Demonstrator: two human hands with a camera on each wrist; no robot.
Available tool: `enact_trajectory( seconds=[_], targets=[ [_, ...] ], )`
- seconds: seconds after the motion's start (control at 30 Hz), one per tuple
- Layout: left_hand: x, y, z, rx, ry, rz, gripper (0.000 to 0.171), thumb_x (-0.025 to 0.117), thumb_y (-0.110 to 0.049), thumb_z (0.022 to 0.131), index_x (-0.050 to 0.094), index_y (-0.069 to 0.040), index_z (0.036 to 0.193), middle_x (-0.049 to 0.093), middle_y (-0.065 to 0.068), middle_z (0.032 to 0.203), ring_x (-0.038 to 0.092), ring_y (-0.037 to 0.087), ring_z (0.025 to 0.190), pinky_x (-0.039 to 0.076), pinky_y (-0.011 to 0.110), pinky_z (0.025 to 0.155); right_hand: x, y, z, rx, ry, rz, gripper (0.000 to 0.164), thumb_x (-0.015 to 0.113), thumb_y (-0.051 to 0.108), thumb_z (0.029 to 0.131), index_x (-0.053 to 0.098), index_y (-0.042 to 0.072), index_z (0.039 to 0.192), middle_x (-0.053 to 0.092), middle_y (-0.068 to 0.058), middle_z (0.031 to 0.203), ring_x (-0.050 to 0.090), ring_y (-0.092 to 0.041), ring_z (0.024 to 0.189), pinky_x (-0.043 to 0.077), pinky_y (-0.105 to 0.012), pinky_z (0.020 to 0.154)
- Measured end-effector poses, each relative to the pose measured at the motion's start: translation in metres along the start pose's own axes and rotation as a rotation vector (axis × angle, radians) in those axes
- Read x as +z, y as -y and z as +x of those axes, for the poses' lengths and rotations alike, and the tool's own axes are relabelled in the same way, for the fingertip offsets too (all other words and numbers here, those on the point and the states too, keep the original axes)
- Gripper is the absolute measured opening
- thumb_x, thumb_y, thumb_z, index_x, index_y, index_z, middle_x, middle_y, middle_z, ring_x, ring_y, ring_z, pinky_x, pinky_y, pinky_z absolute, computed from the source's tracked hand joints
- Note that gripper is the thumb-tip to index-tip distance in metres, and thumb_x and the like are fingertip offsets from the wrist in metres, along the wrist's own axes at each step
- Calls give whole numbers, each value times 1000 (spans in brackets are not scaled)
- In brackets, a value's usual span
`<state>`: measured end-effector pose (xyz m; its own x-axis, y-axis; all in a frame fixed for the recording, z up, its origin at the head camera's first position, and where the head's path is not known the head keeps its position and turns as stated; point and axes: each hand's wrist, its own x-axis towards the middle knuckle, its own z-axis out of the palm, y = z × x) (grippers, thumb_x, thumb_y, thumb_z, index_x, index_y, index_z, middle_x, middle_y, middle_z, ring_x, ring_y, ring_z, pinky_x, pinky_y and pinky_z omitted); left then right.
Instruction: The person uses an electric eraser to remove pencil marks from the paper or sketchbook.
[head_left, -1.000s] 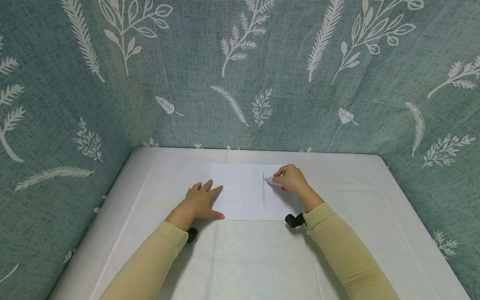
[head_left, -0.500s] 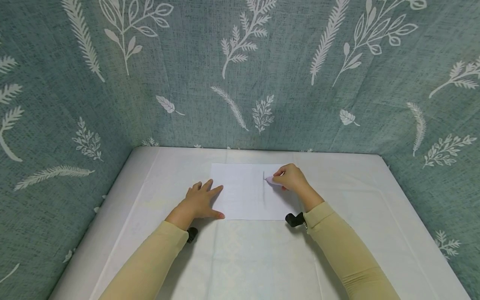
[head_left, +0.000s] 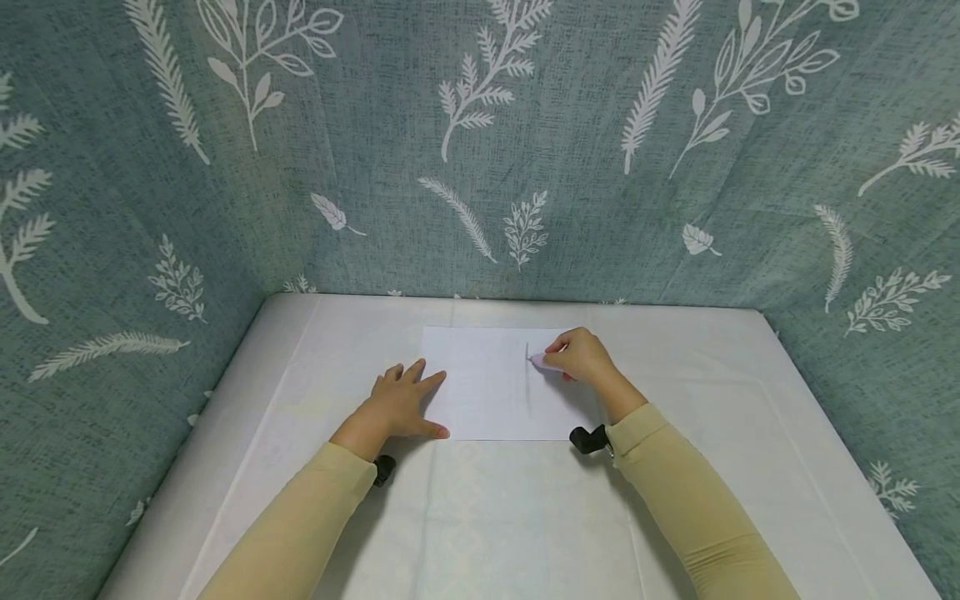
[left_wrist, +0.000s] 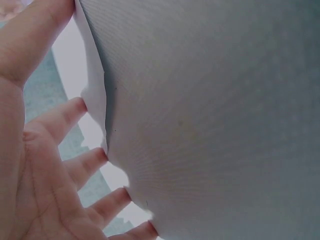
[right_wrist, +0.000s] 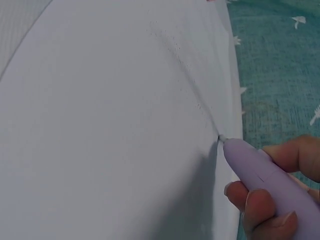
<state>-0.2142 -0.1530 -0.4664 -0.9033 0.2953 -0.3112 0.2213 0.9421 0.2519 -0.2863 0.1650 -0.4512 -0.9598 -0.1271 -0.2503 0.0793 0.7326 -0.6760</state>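
Note:
A white sheet of paper (head_left: 480, 392) lies on the cloth-covered table. My left hand (head_left: 401, 400) rests at the sheet's left side, fingers spread, with the thumb at the near left corner. Over the right part of the sheet, my right hand (head_left: 581, 357) pinches a thick lilac pen-shaped tool (right_wrist: 262, 175) between thumb and fingers. Its small narrow tip (right_wrist: 222, 138) is right at the paper, at a thin dark line (right_wrist: 192, 82) running away from it. From the head, that line runs front to back. The tool's rear end is hidden in the hand.
A white cloth (head_left: 487, 517) with faint creases covers the table. Green leaf-patterned fabric (head_left: 375, 125) hangs behind it and along both sides. A black wrist camera (head_left: 588, 439) sits below the right wrist, close to the sheet's near right corner.
The lilac tool's tip has shifted very slightly, if at all, at the same spot on the line. The left hand and the sheet have stayed in place.

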Motion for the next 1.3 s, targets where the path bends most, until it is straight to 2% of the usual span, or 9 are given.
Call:
enact_trajectory(
  seconds=[0.17,0.33,0.8,1.3],
  targets=[
    [0,-1,-1,-7,1,5,104,80,-62,73,35,-22,158,18,21,164,17,54,145,18,69,113,0,1,0,0,5,-14,18,72,22,88,77,8,98,67,-5,72,62,-14,50,46,-29,53],
    [0,-1,-2,-11,7,5,105,81,-63,73,35,-22,158,18,21,164,17,54,145,18,69,113,-1,1,-1,22,-8,-10,20,72,23,88,76,8,99,67,-7,73,62,-15,50,46,-30,57],
    [6,-5,-9,-21,2,2,105,80,-64,72,34,-23,158,17,21,164,17,54,145,18,69,113,0,-3,-6,-18,13,-15,19,72,22,88,77,7,98,67,-6,73,61,-15,50,46,-29,55],
    [6,-6,-8,-31,-4,11,105,80,-64,72,35,-23,158,18,21,164,17,54,145,18,69,114,0,-5,-6,-8,14,-14,19,71,23,88,77,9,98,66,-5,73,61,-15,51,46,-29,55]
  ],
)
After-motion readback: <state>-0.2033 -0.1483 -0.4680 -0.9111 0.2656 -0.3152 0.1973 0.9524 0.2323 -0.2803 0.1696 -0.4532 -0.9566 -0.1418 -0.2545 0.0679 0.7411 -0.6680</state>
